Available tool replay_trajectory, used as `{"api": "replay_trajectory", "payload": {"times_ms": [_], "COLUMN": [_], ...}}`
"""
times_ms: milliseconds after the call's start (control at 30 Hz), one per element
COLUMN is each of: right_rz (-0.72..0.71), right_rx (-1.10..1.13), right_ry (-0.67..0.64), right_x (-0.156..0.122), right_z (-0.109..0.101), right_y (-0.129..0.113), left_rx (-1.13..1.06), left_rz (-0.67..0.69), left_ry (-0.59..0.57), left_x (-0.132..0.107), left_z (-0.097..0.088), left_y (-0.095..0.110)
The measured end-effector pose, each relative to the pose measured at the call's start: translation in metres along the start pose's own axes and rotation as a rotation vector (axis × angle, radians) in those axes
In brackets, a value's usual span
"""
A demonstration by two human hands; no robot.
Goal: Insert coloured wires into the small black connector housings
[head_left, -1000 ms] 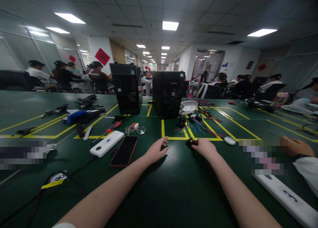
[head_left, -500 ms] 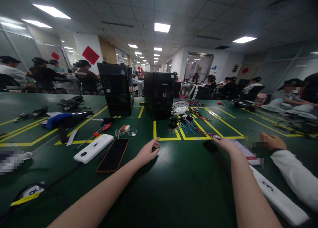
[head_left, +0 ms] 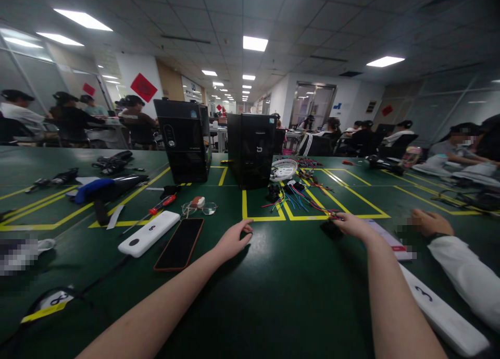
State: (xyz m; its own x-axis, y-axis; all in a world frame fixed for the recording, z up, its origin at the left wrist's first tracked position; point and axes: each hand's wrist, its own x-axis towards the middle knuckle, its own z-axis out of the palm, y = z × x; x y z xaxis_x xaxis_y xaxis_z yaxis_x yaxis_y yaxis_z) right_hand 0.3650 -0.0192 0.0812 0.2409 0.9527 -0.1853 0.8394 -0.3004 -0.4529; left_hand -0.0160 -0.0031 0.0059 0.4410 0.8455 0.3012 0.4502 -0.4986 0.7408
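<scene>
My left hand [head_left: 233, 240] rests on the green table [head_left: 269, 296], thumb and fingers apart, with nothing in it. My right hand [head_left: 351, 224] is closed at the end of a bundle of coloured wires [head_left: 299, 198], with its fingertips pinched on them. Just below these fingertips is a small black piece [head_left: 331, 228]; whether it is joined to the wires I cannot tell. Red, blue and green wires run from the bundle toward a white basket [head_left: 284, 170]. A black computer case [head_left: 250, 150] stands upright beyond my left hand.
Left of me lie a phone [head_left: 179, 244], a white power strip [head_left: 149, 234], eyeglasses [head_left: 200, 208] and a screwdriver [head_left: 162, 205]. Another computer case [head_left: 183, 140] stands behind them. On the right, another person's hand [head_left: 433, 223] is near a second white strip [head_left: 443, 307]. Yellow tape marks the table.
My right hand has shifted slightly, and the black piece under its fingertips shows more clearly. My left hand stays where it was. The view has moved a little.
</scene>
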Motion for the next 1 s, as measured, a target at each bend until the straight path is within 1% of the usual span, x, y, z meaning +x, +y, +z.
{"api": "replay_trajectory", "payload": {"times_ms": [100, 233, 367, 567, 733, 900, 1000], "right_rz": [-0.012, -0.005, -0.011, 0.000, 0.001, -0.028, -0.008], "right_rx": [0.016, -0.027, -0.025, -0.012, 0.029, 0.021, 0.008], "right_ry": [-0.037, -0.010, 0.024, -0.015, 0.020, -0.042, -0.034], "right_x": [-0.001, 0.001, 0.001, 0.004, 0.008, 0.007, 0.006], "right_z": [0.000, -0.001, -0.001, 0.002, 0.003, 0.003, 0.004], "right_y": [0.001, 0.002, 0.002, 0.003, 0.008, 0.009, 0.007], "left_rx": [0.005, 0.014, 0.016, 0.007, 0.008, 0.006, 0.002], "left_rz": [0.011, 0.004, -0.014, -0.018, -0.023, -0.019, -0.011], "left_ry": [0.003, -0.001, -0.012, -0.017, -0.014, -0.020, -0.017], "left_x": [0.000, 0.000, -0.002, -0.001, -0.001, -0.002, -0.001], "left_z": [0.001, 0.000, -0.003, -0.004, -0.003, -0.004, -0.003], "left_y": [-0.001, 0.001, 0.006, 0.009, 0.009, 0.009, 0.007]}}
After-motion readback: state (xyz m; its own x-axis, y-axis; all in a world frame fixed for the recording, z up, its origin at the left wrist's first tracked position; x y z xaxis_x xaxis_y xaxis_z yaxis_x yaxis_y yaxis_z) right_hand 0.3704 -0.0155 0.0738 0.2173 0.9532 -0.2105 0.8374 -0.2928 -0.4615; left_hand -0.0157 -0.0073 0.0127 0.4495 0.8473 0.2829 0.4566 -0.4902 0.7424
